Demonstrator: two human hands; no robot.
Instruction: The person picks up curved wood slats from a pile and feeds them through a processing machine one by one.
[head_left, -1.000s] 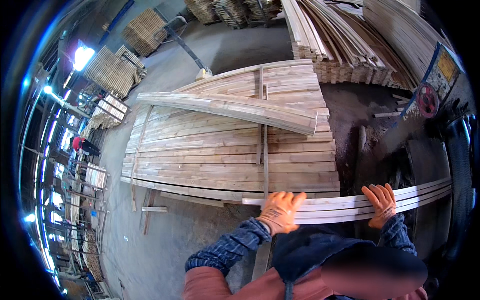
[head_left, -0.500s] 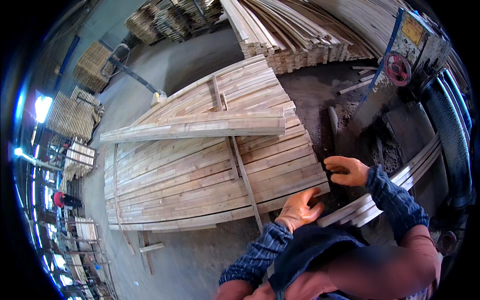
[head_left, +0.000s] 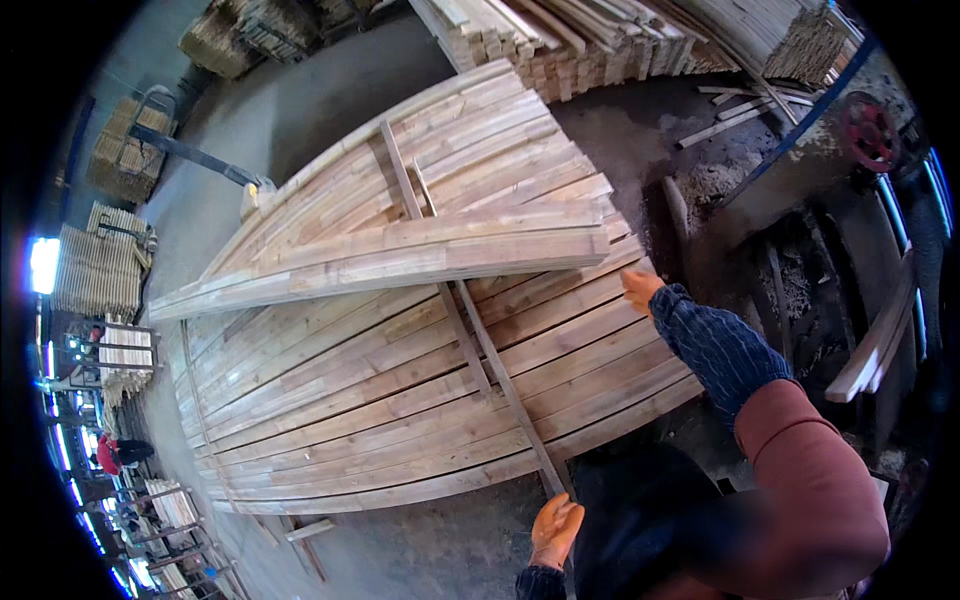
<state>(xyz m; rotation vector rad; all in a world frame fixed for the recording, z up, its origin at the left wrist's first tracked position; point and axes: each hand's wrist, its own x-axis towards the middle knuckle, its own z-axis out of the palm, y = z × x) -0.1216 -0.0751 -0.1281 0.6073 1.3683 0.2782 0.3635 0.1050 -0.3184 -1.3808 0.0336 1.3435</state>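
My left hand point(head_left: 556, 530), in an orange glove, is closed beside the near part of a narrow wooden strip point(head_left: 510, 400) that runs across a stack of boards point(head_left: 380, 390). Whether its fingers grip the strip is hidden. My right hand point(head_left: 640, 288), gloved too, has its fingers bent in at the right-hand ends of the boards; anything inside them is out of sight. A layered bundle of boards point(head_left: 400, 260) lies slantwise on top of the stack, its right end just beyond my right hand. A shorter strip point(head_left: 400, 170) rests behind the bundle.
At the right, a machine with a red handwheel point(head_left: 870, 132) stands beside loose boards point(head_left: 875, 335). Large lumber piles point(head_left: 580, 60) fill the back. More timber stacks point(head_left: 98, 270) and a person in red point(head_left: 110, 455) are far left. Dark debris point(head_left: 705, 185) covers the floor.
My left hand has moved down and left, away from my right hand. The right one has reached forward to the board ends. My view has shifted, bringing the stack closer.
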